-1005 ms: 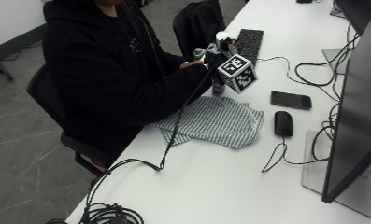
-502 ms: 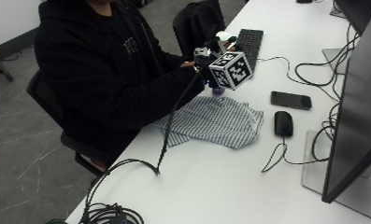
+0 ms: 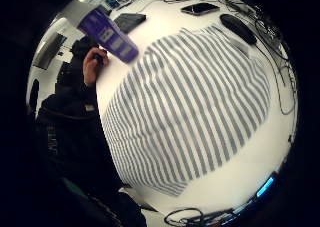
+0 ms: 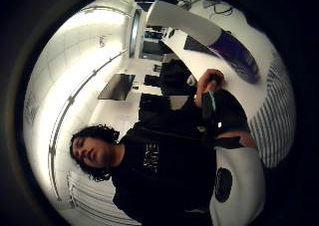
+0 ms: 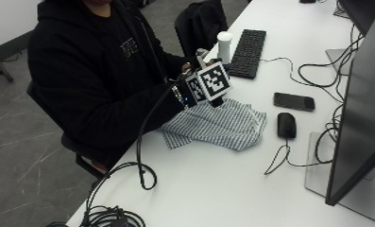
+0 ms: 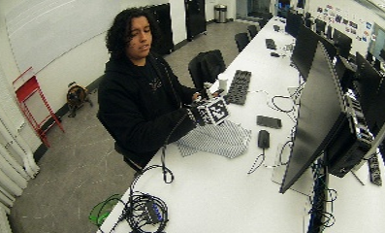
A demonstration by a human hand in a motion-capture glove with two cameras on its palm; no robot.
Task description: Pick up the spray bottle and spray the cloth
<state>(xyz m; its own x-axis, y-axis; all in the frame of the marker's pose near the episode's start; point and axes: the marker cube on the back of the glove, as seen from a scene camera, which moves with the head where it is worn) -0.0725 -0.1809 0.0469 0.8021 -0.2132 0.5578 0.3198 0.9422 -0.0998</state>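
Gloved right hand (image 5: 188, 91) raised above the table, grip hidden, bare left hand (image 3: 94, 64) curled nearby

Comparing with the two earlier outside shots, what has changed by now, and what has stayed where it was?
The gloved right hand has come down slightly, from the table edge toward the striped cloth, still holding the purple spray bottle over it. The cloth lies as before, and the phone, mouse and keyboard have not moved.
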